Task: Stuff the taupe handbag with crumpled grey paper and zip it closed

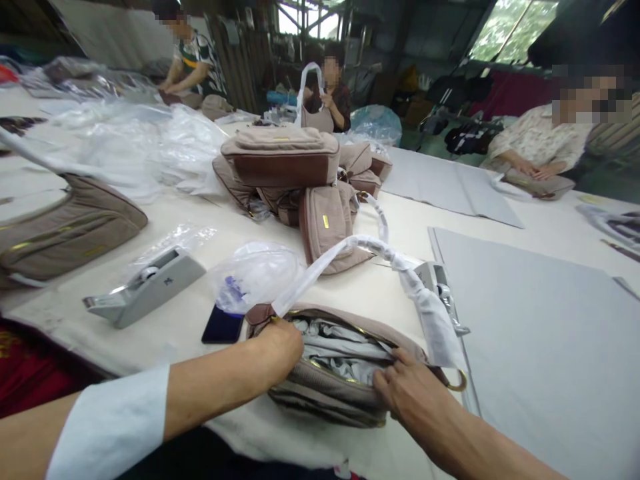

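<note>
**Stuffed handbag held open at the tabletop edge**

The left hand (277, 347) is clenched on the handbag (330, 387) at its left zipper end; the right hand (407, 390) pinches the opposite rim. The bag lies between both grips, soft taupe fabric with a gold zipper, crumpled grey paper stuffing (340, 350) bulging out. Its handle, wrapped in white film (380, 257), arches above. As I judge it, paper could catch in the zipper teeth, or the wrap could tear if tugged. Left of the left grip sits a smooth grey tape dispenser (150, 287); beyond, a pile of matching bags (300, 173).
</note>
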Demonstrator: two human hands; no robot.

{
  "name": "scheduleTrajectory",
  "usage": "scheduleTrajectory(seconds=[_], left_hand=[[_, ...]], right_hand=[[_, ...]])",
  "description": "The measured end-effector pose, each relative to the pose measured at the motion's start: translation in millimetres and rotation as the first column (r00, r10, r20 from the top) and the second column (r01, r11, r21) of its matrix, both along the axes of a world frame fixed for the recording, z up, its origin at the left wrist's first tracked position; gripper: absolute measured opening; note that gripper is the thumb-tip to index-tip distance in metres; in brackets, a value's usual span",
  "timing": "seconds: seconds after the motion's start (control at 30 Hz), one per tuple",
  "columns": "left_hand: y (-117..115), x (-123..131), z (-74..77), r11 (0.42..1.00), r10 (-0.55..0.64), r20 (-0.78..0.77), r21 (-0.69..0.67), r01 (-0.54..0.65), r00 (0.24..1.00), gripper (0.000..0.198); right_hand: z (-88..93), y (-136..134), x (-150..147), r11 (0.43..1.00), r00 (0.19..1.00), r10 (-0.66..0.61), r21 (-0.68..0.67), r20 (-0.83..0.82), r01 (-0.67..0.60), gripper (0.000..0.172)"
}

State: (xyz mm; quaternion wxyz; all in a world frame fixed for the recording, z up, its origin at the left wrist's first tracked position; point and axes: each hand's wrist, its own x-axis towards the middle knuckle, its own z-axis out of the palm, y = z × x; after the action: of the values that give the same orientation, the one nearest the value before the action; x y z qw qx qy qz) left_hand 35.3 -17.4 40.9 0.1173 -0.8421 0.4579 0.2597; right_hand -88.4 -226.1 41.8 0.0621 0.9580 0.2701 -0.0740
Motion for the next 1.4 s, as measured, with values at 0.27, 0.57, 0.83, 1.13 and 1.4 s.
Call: scheduleTrajectory(seconds=[0.27, 0.57, 0.83, 1.13, 1.4], left_hand=[[-37.4, -28.6, 6.7, 0.758, -0.085, -0.221, -0.647, -0.081, 0.971, 0.021], [-89.5, -49.1, -38.8, 0.530, -0.270, -0.433, -0.813, -0.243, 0.860, 0.023], [-94.3, -59.0, -44.8, 0.479, -0.218, -0.746, -0.643, -0.597, 0.629, 0.025], [-87.1, -57.4, -36.6, 0.471, -0.069, -0.794, -0.560, -0.682, 0.604, 0.019], [-35.1, -45.6, -56.2, 0.614, 0.154, 0.080, -0.789, -0.031, 0.985, 0.018]], right_hand=[[40.4, -57.7, -39.8, 0.505, 0.445, -0.858, 0.590, 0.259, 0.630, 0.043], [-24.5, -37.7, -42.2, 0.327, 0.549, -0.833, 0.742, -0.065, 0.585, 0.036], [-41.7, -35.5, -42.6, 0.339, 0.596, -0.803, 0.797, -0.033, 0.501, 0.035], [-60.6, -20.3, -37.4, 0.334, 0.440, -0.888, 0.846, 0.134, 0.416, 0.044], [-41.1, -19.8, -32.9, 0.319, 0.358, -0.922, 0.817, 0.149, 0.481, 0.054]])
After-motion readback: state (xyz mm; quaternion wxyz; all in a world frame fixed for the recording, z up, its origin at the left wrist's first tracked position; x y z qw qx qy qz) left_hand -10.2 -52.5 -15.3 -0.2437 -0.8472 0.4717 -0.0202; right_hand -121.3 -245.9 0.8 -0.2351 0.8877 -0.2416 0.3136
